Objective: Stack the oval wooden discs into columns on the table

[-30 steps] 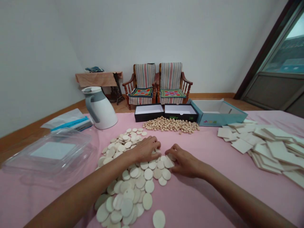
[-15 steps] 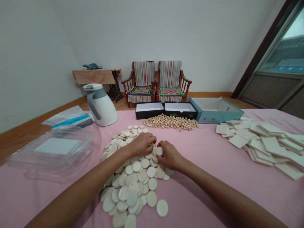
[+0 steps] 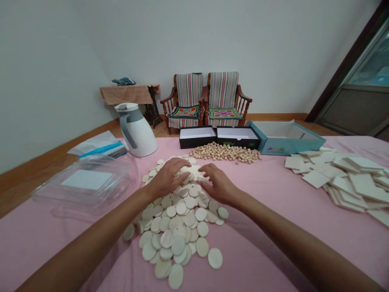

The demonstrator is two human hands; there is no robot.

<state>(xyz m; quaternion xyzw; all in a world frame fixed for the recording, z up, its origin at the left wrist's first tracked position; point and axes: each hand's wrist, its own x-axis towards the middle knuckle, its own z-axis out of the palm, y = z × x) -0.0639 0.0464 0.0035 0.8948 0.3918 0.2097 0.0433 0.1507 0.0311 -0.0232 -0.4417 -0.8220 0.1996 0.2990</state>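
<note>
Pale round wooden discs lie in a loose heap on the pink cloth in front of me. My left hand is over the far left part of the heap, its thumb and fingers apart and curved. Facing it from the right, my right hand has its fingers spread, with the thumb apart below them. Between the two hands are several discs, slightly blurred; neither hand is visibly closed around one. Some discs are hidden under my left hand. A single disc lies at the near right of the heap.
Small wooden pieces are piled beyond the discs, before two black boxes and a blue box. Square wooden tiles lie to the right. Leftward stand a white jug and a clear plastic container.
Both hands have opened and shifted slightly away from me, their fingers spreading apart. The discs at the far part of the heap have moved, and the camera view has turned a little left.
</note>
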